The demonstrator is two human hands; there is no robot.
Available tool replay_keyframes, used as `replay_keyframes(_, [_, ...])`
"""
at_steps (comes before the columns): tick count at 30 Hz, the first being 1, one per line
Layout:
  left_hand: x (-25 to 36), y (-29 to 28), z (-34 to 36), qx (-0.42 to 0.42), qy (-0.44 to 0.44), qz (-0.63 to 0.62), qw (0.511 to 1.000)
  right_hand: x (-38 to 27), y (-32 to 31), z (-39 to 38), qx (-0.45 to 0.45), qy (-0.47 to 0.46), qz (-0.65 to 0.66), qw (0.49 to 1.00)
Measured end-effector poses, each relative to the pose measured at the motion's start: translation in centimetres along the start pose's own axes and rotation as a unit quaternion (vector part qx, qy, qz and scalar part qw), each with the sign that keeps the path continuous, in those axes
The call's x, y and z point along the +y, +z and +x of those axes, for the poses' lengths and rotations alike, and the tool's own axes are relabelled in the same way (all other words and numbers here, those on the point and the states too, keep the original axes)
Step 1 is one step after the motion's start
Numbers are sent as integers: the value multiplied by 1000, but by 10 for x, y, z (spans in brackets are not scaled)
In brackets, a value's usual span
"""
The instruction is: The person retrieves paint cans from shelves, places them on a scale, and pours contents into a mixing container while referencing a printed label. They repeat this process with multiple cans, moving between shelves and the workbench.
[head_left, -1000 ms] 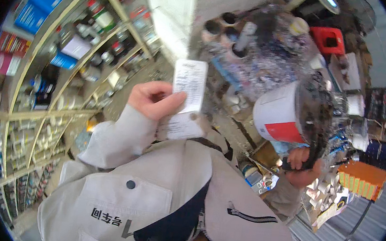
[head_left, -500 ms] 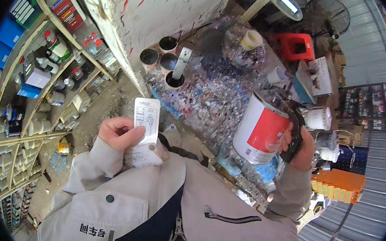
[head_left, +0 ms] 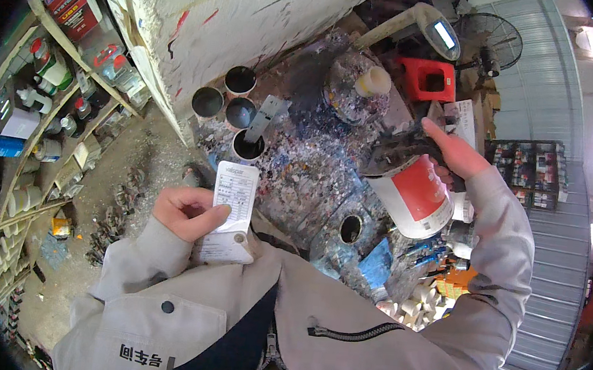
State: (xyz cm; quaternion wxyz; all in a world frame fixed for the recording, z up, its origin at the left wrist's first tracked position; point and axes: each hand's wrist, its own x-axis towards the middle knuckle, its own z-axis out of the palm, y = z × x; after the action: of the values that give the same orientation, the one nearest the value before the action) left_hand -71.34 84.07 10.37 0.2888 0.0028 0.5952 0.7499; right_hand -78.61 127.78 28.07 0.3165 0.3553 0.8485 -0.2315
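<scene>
My left hand (head_left: 189, 213) pinches a white printed tag (head_left: 234, 200) between thumb and fingers, held up before my chest. My right hand (head_left: 458, 155) is closed round a dark, paint-crusted handle at the top of a white paint can with a red label (head_left: 422, 191). The can hangs tilted over the right side of the workbench, its base toward me. Dark fittings cover its top, so the opening is hidden. Left of it, a flat metal strip (head_left: 264, 118) stands in a cup of dark paint (head_left: 248, 146), beside several similar cups (head_left: 207, 102).
The paint-splattered workbench (head_left: 299, 163) carries a pale cup (head_left: 373, 82) on a crusted round drum. Behind are a scale display (head_left: 442, 38), a red plastic stool (head_left: 427, 79) and a fan (head_left: 495, 47). Shelves of bottles (head_left: 52, 72) line the left; a white wall (head_left: 243, 6) stands ahead.
My right hand has lifted and tipped the can, swinging its base toward me. The left hand still grips the tag. The whole view has shifted slightly.
</scene>
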Motion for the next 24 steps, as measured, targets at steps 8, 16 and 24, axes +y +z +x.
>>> replay_keyframes(8, [11,-20,8,22,-21,-14,999,-18,-47,17,-26,-51,91,994])
replay_keyframes(16, [12,-25,8,42,2,-15,999,-19,-85,60,254,-107,-47,960])
replay_keyframes(24, [12,-27,2,68,8,-30,997,-23,-110,111,347,-326,-297,828])
